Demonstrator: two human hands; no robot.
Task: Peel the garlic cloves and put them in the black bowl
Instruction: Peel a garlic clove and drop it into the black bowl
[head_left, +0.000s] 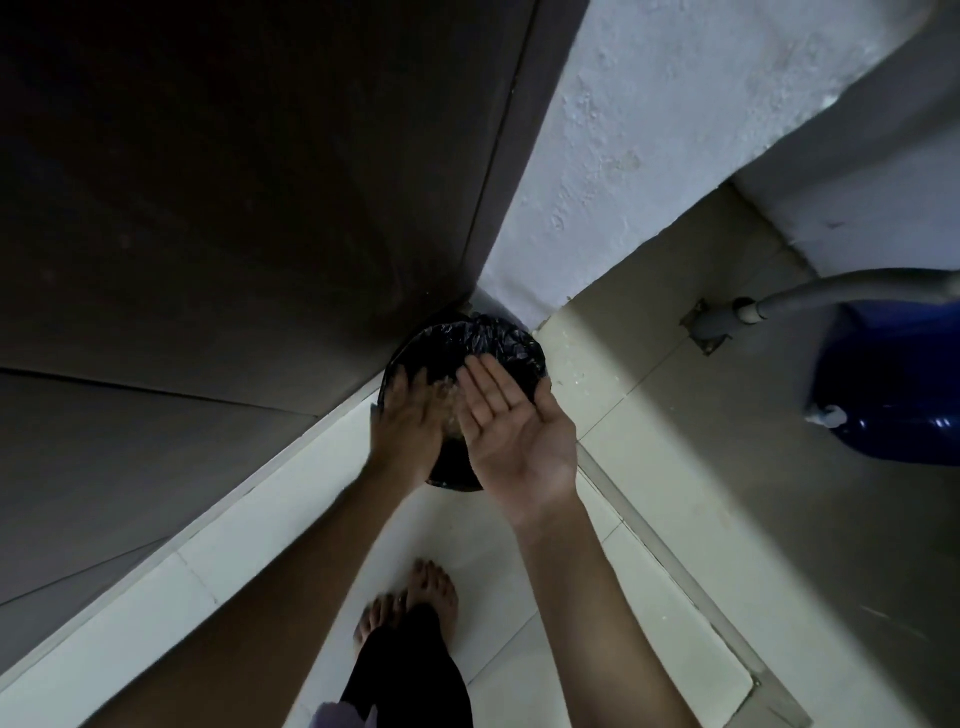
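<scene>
pale floor tiles (519, 597), white wall (649, 130), right hand (514, 431)

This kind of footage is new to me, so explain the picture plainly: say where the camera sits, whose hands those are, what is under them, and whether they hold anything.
There is no machine here: a person wears one wide-angle camera on the head, looking down. The left hand and right hand are theirs, both over a round bin lined with a black bag, on the tiled floor beside a dark door. The right palm faces up, fingers straight; the left is blurred, fingers straight. Neither grips anything. A pale smear shows between them, too blurred to name. Bare feet are below, a blue container and grey hose to the right.
</scene>
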